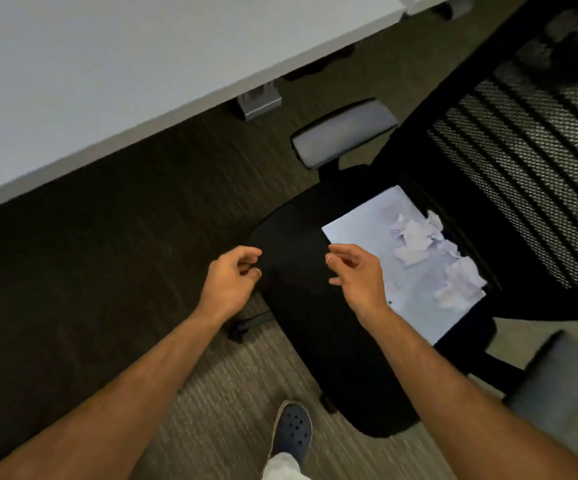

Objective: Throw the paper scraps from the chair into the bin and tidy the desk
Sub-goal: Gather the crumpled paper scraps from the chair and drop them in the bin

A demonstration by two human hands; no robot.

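Nearest the camera, a shoe [292,433] stands on the carpet [211,386], and two bare forearms reach forward over the front of the chair [301,306]. The left hand [231,279] hovers at the seat's left edge, fingers loosely curled and apart, holding nothing. The right hand [357,271] hangs over the seat just at the near-left corner of the sheet [367,226], thumb and fingers spread, also empty.

The scraps [434,252] lie on that sheet, in a loose band along its far-right side, close to the mesh backrest [523,168]. From the right hand they sit ahead and to the right — the right hand is clearly the nearer one, the left well apart from them. The sheet's long axis runs from far-left to near-right across the seat, so lifting it by its edges would likely carry the scraps like a tray — my judgement only.

Beyond, an armrest [343,133], then the desk [107,81], with nothing on the part in view. No bin shows in view.
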